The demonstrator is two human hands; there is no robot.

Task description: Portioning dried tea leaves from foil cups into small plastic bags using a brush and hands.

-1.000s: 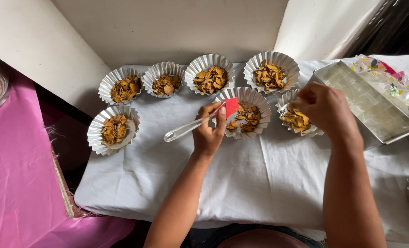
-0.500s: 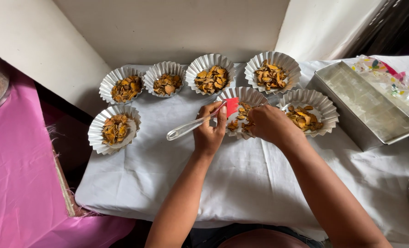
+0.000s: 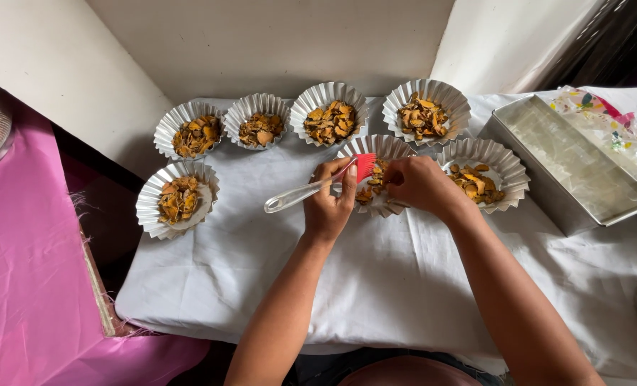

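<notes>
Right hand (image 3: 422, 187) moved onto middle foil cup (image 3: 382, 148), beside brush (image 3: 311, 190).

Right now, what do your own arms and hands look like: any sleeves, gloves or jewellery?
Both arms are bare from the bottom edge of the picture up to the hands, with no sleeve in view. The left hand and the right hand wear no gloves. I can see no ring, watch or bracelet on either. The fingernails look short and plain.

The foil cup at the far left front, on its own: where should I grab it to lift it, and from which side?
Take the lone foil cup by its fluted rim on the near-left edge, probably from the left, where the white cloth is bare. The flared wall offers a pinchable lip, and both hands work further right.
</notes>
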